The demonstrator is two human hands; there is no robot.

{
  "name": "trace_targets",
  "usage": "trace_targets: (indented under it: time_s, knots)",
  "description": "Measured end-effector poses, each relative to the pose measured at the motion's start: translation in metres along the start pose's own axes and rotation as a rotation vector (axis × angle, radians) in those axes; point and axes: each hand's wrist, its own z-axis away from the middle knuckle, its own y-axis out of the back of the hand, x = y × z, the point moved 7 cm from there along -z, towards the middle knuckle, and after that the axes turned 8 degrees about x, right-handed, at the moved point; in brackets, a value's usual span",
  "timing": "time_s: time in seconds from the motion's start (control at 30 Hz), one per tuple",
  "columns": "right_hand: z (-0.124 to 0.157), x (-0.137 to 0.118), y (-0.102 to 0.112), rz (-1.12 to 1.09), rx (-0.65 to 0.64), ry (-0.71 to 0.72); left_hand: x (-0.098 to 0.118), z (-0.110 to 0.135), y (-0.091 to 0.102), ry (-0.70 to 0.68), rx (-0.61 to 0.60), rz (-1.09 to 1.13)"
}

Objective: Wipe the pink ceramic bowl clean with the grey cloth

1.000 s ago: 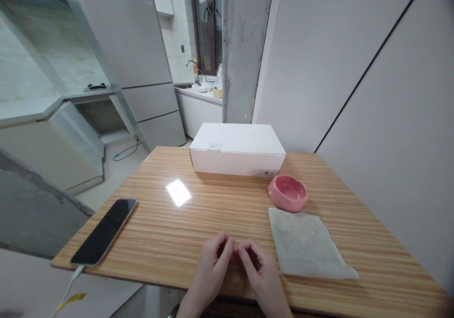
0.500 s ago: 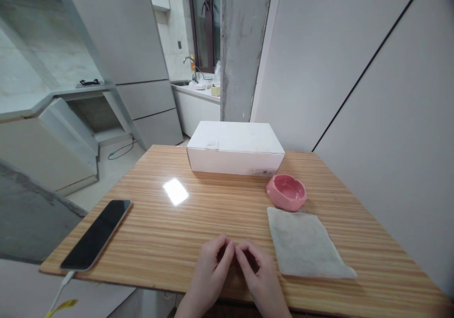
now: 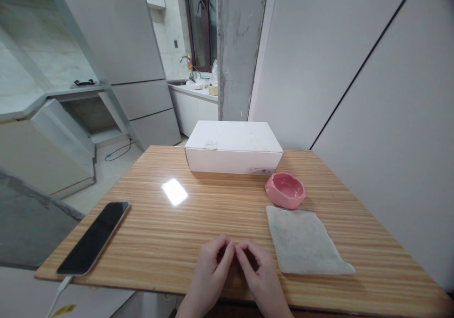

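Observation:
Both of my hands rest on the near edge of the wooden table [image 3: 166, 228]. My left hand [image 3: 212, 267] and my right hand [image 3: 259, 271] lie side by side with fingers curled under and fingertips touching each other. I see nothing held in either. A folded grey cloth [image 3: 305, 241] lies flat just right of my right hand. Behind the cloth sits a pink ashtray [image 3: 285, 190]. A closed white box [image 3: 232, 148] stands at the table's far edge.
A black phone [image 3: 94, 236] lies face up at the table's left corner with a white cable [image 3: 56, 296] hanging off the edge. A plain wall runs along the right side. A fridge, counter and sink stand beyond the table on the left.
The hands have stayed in place with fingertips together. The view has shifted slightly, so the phone and box sit a little further left in the picture.

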Motion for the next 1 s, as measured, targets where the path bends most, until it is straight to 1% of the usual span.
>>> trace_targets:
  time_s: [0.4,0.57,0.8,1.0]
  knots:
    - [-0.0005,0.0005,-0.0002,0.006,-0.005,-0.004,0.0007,-0.0007,0.0018,-0.002,0.021,-0.017]
    - [-0.0008,0.0004,0.0001,0.003,0.0,-0.004,0.0015,-0.0013,0.0003,0.002,-0.002,-0.015]
    - [-0.0002,0.0008,0.0,-0.007,-0.004,-0.011,0.0012,-0.0009,0.0018,-0.004,0.014,-0.022]
    - [-0.0003,0.002,0.0008,-0.008,0.007,-0.031,0.0059,-0.0011,0.0021,-0.011,0.015,-0.022]
